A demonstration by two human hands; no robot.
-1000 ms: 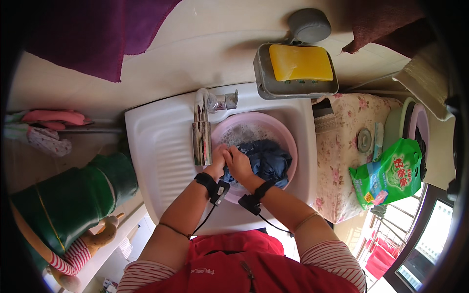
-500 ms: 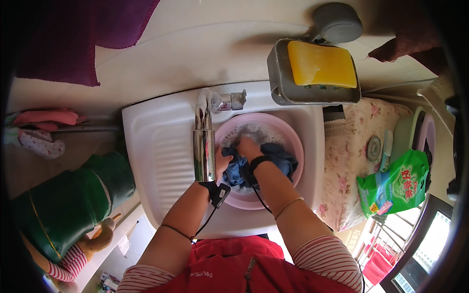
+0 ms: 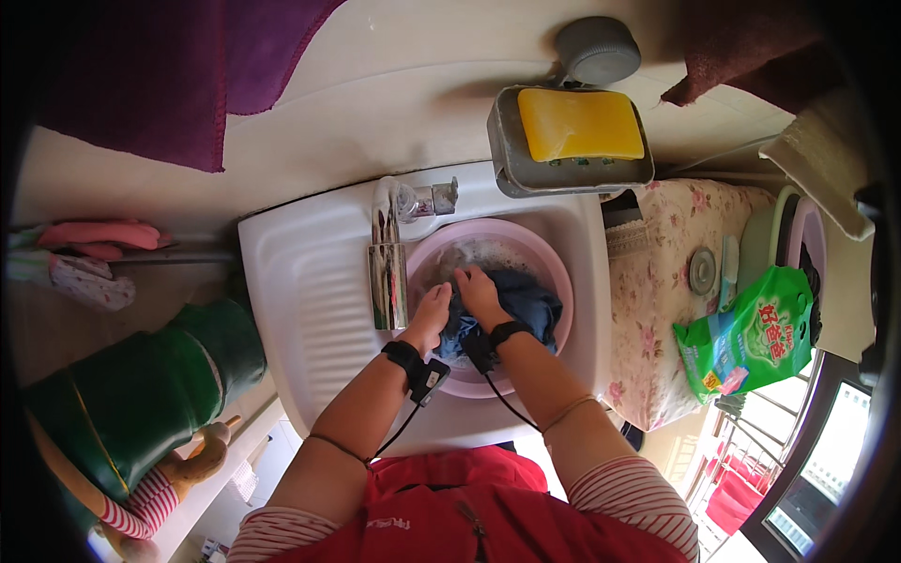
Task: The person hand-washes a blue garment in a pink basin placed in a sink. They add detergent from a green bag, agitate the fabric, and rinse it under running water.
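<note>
A pink basin (image 3: 560,272) stands in the white sink, with foamy water (image 3: 483,251) and a wet dark blue cloth garment (image 3: 527,305) in it. My left hand (image 3: 430,319) is at the basin's left side, its fingers closed at the garment's left edge. Close beside it, my right hand (image 3: 481,298) grips the upper part of the same garment with curled fingers. Some fingertips are hard to make out against the cloth and suds. Each wrist wears a black strap with a small device and a cable.
A chrome faucet (image 3: 387,286) reaches over the sink (image 3: 300,281) beside my left hand. On the wall, a grey holder (image 3: 511,141) carries a yellow soap bar (image 3: 582,125). To the right, a green detergent bag (image 3: 746,333) lies on a flowered cloth (image 3: 648,291). Purple fabric (image 3: 141,75) hangs upper left.
Both hands have risen a little out of the suds, and more of their fingers shows. My left hand has come out from behind the faucet. The whole view has shifted slightly.
</note>
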